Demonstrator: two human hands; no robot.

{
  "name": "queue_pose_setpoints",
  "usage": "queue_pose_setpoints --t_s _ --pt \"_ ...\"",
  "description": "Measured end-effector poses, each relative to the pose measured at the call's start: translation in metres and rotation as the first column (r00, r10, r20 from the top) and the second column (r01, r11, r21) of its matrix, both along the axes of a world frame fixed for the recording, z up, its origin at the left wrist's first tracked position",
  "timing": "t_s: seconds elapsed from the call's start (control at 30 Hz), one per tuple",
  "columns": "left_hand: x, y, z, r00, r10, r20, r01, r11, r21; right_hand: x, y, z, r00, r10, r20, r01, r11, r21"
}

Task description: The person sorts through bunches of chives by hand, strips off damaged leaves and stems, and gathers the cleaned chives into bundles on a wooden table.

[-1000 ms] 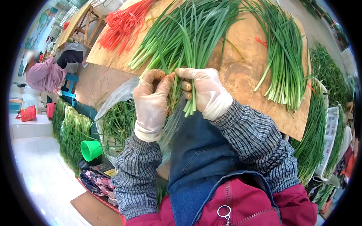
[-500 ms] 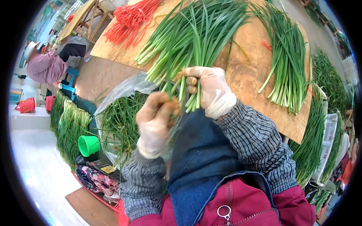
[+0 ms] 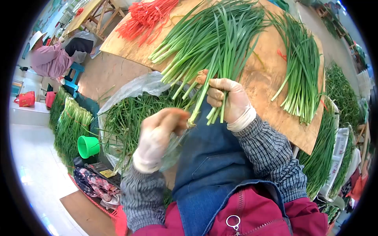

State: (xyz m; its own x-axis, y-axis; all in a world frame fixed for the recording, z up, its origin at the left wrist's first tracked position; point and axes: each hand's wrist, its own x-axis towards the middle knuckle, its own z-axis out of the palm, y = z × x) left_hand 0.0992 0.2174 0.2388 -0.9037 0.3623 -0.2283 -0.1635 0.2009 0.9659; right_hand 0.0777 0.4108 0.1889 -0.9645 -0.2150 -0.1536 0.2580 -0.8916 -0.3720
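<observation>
My right hand (image 3: 230, 100), in a thin pale glove with bare fingertips, is closed around a small bunch of garlic chives (image 3: 227, 51). Their pale stem ends poke out below the fingers. One stalk (image 3: 200, 103) slants down and left from this hand, with ragged skin at its root end. Beside that root end is my left hand (image 3: 157, 133), gloved the same way and a little blurred. Its fingers are pressed together; whatever they pinch is hidden. Behind the hands, a pile of garlic chives (image 3: 189, 49) lies on the wooden board (image 3: 260, 82).
Red ties (image 3: 147, 17) lie at the board's far left, and another chive bundle (image 3: 301, 74) at its right. A plastic-lined container (image 3: 134, 118) of loose green leaves stands below left. A green bucket (image 3: 88, 146) and upright bundles (image 3: 71, 129) are further left. Another person (image 3: 51, 59) sits beyond.
My left hand has moved down and slightly left, from over the stems to beside one stalk's root end. My right hand still grips the bunch. The view has shifted slightly.
</observation>
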Motion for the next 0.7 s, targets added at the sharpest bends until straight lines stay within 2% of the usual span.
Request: queue_pose_setpoints --t_s 0.03,0.07,0.13,0.17,0.27,0.4,0.5,0.6,0.63,0.7 --pt "-0.006 0.018 0.003 0.989 -0.033 0.142 0.023 0.997 0.072 0.002 0.000 0.004 0.999 -0.027 0.046 0.026 0.999 0.041" --pt "-0.008 0.032 0.003 0.949 -0.029 0.313 -0.031 0.983 0.183 0.005 0.001 0.008 0.998 -0.023 0.066 0.019 0.997 0.071" --pt "-0.013 0.045 -0.007 0.920 -0.076 0.384 -0.030 0.965 0.262 0.011 0.003 0.010 0.995 -0.024 0.097 0.013 0.994 0.111" --pt "-0.012 0.052 -0.013 0.898 -0.045 0.438 -0.124 0.928 0.350 0.012 0.004 0.008 0.994 -0.027 0.106 0.014 0.992 0.125" --pt "-0.004 0.060 -0.023 0.975 0.097 0.198 -0.128 0.980 0.150 0.019 0.008 0.010 0.988 -0.087 0.127 0.023 0.900 0.435" --pt "0.002 0.064 -0.031 0.975 0.197 0.103 -0.212 0.965 0.155 0.024 0.007 0.017 0.979 -0.117 0.165 -0.003 0.809 0.588" --pt "0.009 0.066 -0.023 0.954 0.292 0.068 -0.300 0.940 0.165 0.023 0.003 0.017 0.963 -0.209 0.172 0.086 0.840 0.536" --pt "0.016 0.062 -0.027 0.859 0.502 -0.095 -0.467 0.847 0.255 0.025 0.003 0.020 0.955 -0.219 0.198 0.099 0.869 0.485" --pt "0.019 0.051 -0.031 0.831 0.514 -0.213 -0.454 0.848 0.275 0.025 0.007 0.017 0.954 -0.230 0.190 0.114 0.869 0.481" --pt "0.025 0.025 -0.034 0.724 0.616 -0.310 -0.544 0.787 0.291 0.023 0.010 0.013 0.945 -0.282 0.166 0.183 0.876 0.446"
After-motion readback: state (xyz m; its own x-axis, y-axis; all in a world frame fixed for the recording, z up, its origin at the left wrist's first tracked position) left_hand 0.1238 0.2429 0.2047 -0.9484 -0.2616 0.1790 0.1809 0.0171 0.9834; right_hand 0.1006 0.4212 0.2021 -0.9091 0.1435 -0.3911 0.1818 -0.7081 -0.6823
